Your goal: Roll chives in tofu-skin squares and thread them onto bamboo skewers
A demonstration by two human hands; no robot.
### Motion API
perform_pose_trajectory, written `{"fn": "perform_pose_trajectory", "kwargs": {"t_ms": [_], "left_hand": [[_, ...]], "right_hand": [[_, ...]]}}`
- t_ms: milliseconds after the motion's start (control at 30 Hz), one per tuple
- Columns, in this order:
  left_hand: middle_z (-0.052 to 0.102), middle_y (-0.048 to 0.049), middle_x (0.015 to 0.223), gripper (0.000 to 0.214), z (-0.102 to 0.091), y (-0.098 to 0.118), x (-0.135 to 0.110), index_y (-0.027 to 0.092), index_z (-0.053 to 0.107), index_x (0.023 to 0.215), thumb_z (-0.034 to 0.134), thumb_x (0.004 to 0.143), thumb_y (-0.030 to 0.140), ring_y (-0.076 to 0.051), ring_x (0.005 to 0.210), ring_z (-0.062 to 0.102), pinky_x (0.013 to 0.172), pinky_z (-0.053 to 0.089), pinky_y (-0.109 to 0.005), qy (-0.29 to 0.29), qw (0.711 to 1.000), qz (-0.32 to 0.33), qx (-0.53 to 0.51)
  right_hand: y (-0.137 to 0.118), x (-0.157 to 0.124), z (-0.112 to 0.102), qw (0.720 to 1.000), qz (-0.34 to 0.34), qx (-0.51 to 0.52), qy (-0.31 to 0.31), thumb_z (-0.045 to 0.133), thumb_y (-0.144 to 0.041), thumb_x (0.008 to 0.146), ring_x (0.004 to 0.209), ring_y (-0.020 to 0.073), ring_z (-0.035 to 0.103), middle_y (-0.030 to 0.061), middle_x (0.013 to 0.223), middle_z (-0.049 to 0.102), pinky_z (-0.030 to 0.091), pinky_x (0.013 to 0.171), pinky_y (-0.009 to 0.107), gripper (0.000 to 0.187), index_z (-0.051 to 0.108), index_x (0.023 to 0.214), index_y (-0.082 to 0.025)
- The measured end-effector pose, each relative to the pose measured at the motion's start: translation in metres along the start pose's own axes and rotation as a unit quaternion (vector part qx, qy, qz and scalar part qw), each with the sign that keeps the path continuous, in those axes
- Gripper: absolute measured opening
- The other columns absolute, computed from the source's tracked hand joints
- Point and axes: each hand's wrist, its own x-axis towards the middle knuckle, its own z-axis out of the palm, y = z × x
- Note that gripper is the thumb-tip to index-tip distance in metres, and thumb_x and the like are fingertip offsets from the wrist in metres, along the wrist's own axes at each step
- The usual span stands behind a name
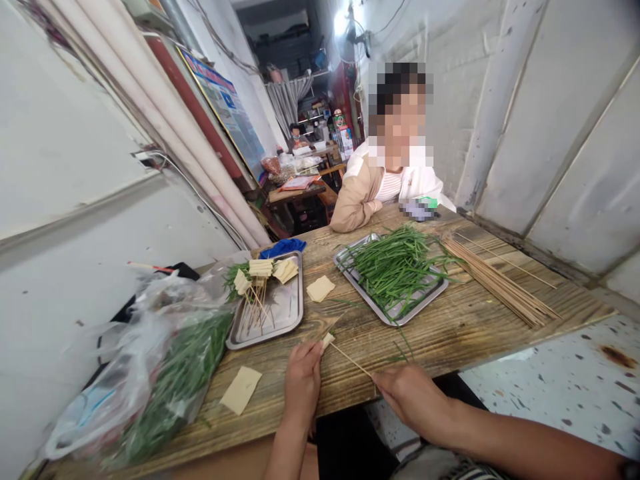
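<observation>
- Skewer (351,357), lower centre of the frame, spanning the gap between both hands; long axis slanting from upper left to lower right.
- Pale roll (328,339) on the skewer's upper-left end; depth of stick inside hidden.
- Left hand (304,363), nearer the roll: thumb and fingers pinched on it.
- Right hand (407,393), down and right of the roll: fingers clamped on the skewer's other end.
- Between the hands, only skewer visible, nothing in the way.
- Near sheet (241,390), pale, flat on the wooden table (440,347), lower left of the frame, apart from the left hand.
- Far sheet (320,289), centre of the frame, above the roll, between two trays.
- Greens tray (396,323), right of centre, beyond the skewer; heaped with greens (400,267).
- Skewer tray (296,313), left of centre: skewered rolls (261,267) at upper end, bare sticks trailing downward.
- Plastic bag (175,373) of greenery, lower left, crowding the skewer tray.
- Stick bundle (500,283), right side, beyond the right hand; same slant as the skewer.
- Seated person (356,197), upper right of centre, across the table.
</observation>
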Motion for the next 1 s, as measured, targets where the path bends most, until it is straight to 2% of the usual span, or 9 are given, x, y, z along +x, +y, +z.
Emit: {"fn": "perform_pose_trajectory", "kwargs": {"t_ms": [267,467,633,800,1000], "left_hand": [[0.071,-0.0044,0.095,0.026,0.002,-0.003,-0.002,0.023,0.069,0.098,0.045,0.088,0.017,-0.017,0.085,0.064,0.083,0.049,-0.037,-0.008,1.000,-0.004,0.002],[0.071,-0.0039,0.095,0.028,0.001,-0.004,-0.002,0.023,0.068,0.100,0.045,0.088,0.015,-0.017,0.085,0.064,0.080,0.050,-0.036,-0.006,1.000,0.012,0.013],[0.071,-0.0042,0.092,0.026,0.001,-0.001,0.000,0.023,0.069,0.098,0.045,0.088,0.017,-0.017,0.083,0.064,0.078,0.050,-0.034,0.001,1.000,0.021,0.018],[0.070,-0.0045,0.092,0.024,0.001,-0.002,0.000,0.022,0.069,0.098,0.047,0.089,0.021,-0.017,0.083,0.063,0.075,0.052,-0.033,0.012,0.999,0.021,0.030],[0.068,-0.0060,0.091,0.024,0.002,0.002,-0.001,0.019,0.067,0.099,0.045,0.090,0.023,-0.018,0.082,0.062,0.075,0.052,-0.034,-0.011,0.998,0.027,0.048]], "right_hand": [[0.000,0.015,0.001,0.999,0.006,-0.039,-0.032,0.041,-0.013,0.088,0.078,0.0180,0.065,0.0088,0.085,0.069,0.040,0.063,0.024,0.022,0.063,0.087,-0.014],[-0.001,0.044,0.003,0.997,-0.018,-0.075,-0.007,0.042,-0.014,0.089,0.078,0.0195,0.064,0.0097,0.088,0.069,0.038,0.060,0.026,0.021,0.063,0.089,-0.012],[-0.002,0.064,0.016,0.993,-0.048,-0.103,0.019,0.045,-0.011,0.085,0.075,0.0190,0.064,0.0109,0.085,0.068,0.038,0.057,0.027,0.018,0.062,0.091,-0.011],[-0.001,0.063,0.023,0.988,-0.072,-0.123,0.057,0.047,-0.011,0.084,0.071,0.0187,0.062,0.0099,0.084,0.066,0.039,0.055,0.028,0.015,0.060,0.092,-0.011],[-0.003,0.057,0.017,0.987,-0.059,-0.138,0.056,0.048,-0.009,0.082,0.069,0.0198,0.061,0.0101,0.087,0.065,0.038,0.052,0.029,0.019,0.060,0.095,-0.011]]}}
